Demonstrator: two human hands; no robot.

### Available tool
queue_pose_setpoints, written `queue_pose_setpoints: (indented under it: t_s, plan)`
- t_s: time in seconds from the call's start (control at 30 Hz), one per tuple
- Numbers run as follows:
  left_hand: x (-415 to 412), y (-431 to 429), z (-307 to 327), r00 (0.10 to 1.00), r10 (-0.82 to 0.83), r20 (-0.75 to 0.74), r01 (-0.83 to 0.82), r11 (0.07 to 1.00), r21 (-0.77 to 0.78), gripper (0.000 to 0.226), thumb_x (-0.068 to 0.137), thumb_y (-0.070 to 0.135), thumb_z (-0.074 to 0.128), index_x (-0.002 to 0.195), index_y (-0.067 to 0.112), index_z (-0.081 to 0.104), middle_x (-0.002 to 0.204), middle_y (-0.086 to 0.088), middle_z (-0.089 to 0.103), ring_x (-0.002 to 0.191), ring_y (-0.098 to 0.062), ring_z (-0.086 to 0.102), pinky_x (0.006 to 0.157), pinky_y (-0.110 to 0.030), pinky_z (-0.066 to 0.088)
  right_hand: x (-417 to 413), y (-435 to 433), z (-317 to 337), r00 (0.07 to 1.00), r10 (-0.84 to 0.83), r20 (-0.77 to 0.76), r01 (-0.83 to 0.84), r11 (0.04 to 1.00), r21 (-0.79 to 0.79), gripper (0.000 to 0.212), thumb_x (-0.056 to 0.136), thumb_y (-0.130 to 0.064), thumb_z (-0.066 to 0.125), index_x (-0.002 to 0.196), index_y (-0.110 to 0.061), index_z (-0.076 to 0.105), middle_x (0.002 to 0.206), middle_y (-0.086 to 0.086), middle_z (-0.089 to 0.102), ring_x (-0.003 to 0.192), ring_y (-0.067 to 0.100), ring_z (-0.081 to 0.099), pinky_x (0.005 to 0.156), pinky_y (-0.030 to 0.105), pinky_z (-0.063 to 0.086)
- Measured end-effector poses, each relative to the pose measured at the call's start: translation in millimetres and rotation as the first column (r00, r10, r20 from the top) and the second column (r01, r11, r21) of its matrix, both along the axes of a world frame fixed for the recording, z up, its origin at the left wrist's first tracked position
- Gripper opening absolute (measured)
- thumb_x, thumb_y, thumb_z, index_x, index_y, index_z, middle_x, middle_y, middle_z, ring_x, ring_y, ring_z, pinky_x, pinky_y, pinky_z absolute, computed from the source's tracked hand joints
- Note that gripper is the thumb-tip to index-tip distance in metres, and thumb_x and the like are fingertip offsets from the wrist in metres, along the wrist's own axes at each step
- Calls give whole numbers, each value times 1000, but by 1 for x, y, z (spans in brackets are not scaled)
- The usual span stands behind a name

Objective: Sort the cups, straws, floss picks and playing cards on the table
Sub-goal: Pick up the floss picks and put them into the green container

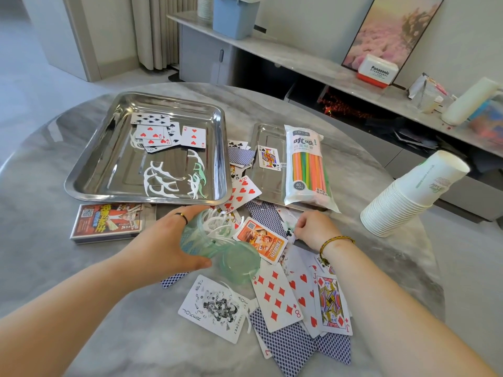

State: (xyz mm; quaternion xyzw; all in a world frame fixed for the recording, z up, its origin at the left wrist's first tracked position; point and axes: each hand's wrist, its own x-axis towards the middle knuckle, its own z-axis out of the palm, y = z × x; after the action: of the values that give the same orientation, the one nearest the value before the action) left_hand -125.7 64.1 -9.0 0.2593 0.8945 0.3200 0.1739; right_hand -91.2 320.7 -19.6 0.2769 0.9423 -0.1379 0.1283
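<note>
Marble table (40, 213) bears large tray (109, 170), small tray (265, 131), scattered cards (276, 297), stacked cups (402, 197).

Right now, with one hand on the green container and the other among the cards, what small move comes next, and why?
Probably lift the right hand and drop what it pinches, seemingly a floss pick, into the green container: the left hand holds it open beside the cards, white picks already inside.
</note>
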Motion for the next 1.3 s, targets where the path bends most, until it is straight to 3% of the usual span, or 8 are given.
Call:
queue_pose_setpoints:
  t_s: [0.13, 0.37, 0.6, 0.73, 0.83, 1.03, 1.17, 1.3]
  plan:
    - [0, 0, 0, 1000, -6, -3, 6, 1000, -9, 91, 67, 35, 77, 140, 33, 23, 135, 9, 42, 102, -4, 40, 89, -17, 34, -3, 3, 4, 1000, 4, 5, -3, 999, -53, 10, 85, -6, 50, 76, -11, 52, 82, 6, 54, 77, 19, 50, 59, 25, 39]
    - [0, 0, 0, 1000, 1, -6, -1, 1000, -14, 93, 67, 36, 77, 141, 32, 21, 134, 9, 42, 97, -3, 36, 89, -17, 34, -2, 7, 2, 998, -30, -48, 26, 996, -80, 26, 82, -9, 58, 59, -17, 50, 77, 2, 58, 78, 17, 52, 68, 24, 39]
    - [0, -1, 0, 1000, -4, -11, 4, 1000, 8, 92, 67, 35, 77, 140, 33, 22, 134, 10, 41, 98, -2, 36, 87, -15, 31, 6, 8, -3, 972, -83, -222, 20, 962, -273, 21, 83, -2, 52, 93, -19, 47, 68, -7, 43, 77, 16, 46, 71, 22, 37]
    - [1, -1, 1, 1000, -20, -12, 20, 999, 25, 90, 67, 35, 77, 139, 34, 23, 134, 11, 41, 100, -2, 37, 86, -14, 31, 14, -16, 19, 875, -145, -463, -49, 923, -382, 25, 81, 4, 54, 72, -19, 50, 68, -7, 46, 65, 11, 44, 61, 17, 39]
    - [4, -2, 3, 1000, -26, -6, 27, 999, 30, 91, 67, 34, 77, 140, 33, 23, 137, 11, 39, 108, -4, 41, 90, -16, 33, 25, -44, 36, 812, -248, -529, -107, 827, -552, 31, 79, 8, 55, 66, -19, 47, 67, -3, 48, 60, 11, 45, 56, 16, 40]
    - [10, -1, 7, 999, -52, 5, 51, 997, 52, 90, 68, 33, 77, 140, 32, 23, 136, 11, 38, 100, -1, 38, 87, -14, 33, 36, -91, 59, 745, -333, -577, -337, 559, -758, 40, 84, 7, 51, 91, -32, 53, 66, -7, 49, 60, 3, 48, 56, 12, 44]
    - [14, 0, 9, 997, -73, 11, 72, 995, 72, 90, 68, 33, 77, 140, 31, 23, 132, 13, 39, 100, 1, 37, 88, -11, 31, 35, -110, 56, 714, -236, -659, -396, 641, -658, 38, 83, 8, 51, 75, -28, 58, 65, -3, 46, 65, 12, 42, 60, 22, 40]
    - [14, -1, 11, 998, -61, -19, 63, 994, 91, 88, 67, 32, 78, 139, 31, 27, 112, 19, 38, 97, 1, 39, 82, -10, 29, 34, -115, 50, 758, -187, -625, -361, 678, -640, 36, 79, 9, 56, 62, -24, 54, 54, -14, 52, 50, -1, 44, 52, 10, 38]
